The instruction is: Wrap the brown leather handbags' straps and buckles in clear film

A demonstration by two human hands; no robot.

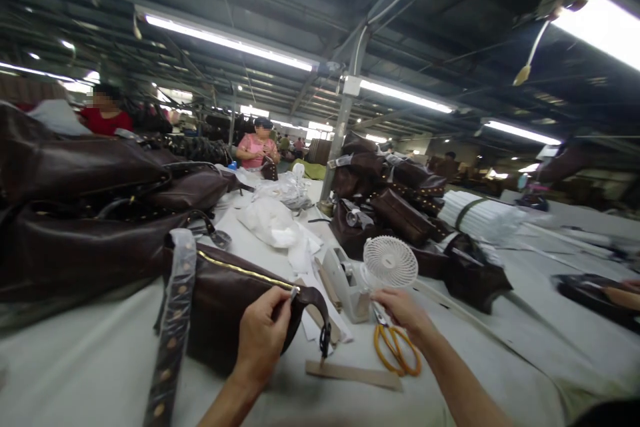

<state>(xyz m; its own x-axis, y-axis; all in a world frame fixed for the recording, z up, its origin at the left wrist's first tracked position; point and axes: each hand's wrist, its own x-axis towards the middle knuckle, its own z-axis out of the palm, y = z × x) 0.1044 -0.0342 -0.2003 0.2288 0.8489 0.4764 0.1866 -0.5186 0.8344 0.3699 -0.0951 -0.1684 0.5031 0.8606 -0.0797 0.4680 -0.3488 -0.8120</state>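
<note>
A dark brown leather bag [220, 307] lies on the table in front of me, its gold zipper [240, 268] running along the top. My left hand [263, 330] pinches the zipper's pull at the right end. A strap [173, 340] with gold studs, wrapped in clear plastic, hangs over the bag's left end. To the right, my right hand [403, 313] has its fingers closed beside the fan base; what they hold, if anything, I cannot make out. Scissors [395, 350] with orange handles lie just below that hand, their tips partly hidden.
A small white fan [390, 261] stands beyond my right hand. Brown bags are piled at left [75, 247] and right [405, 213]. White wrapping [270, 220] lies between, near a metal post [343, 127]. A brown strip [353, 375] rests up front. A person in pink [256, 150] works opposite.
</note>
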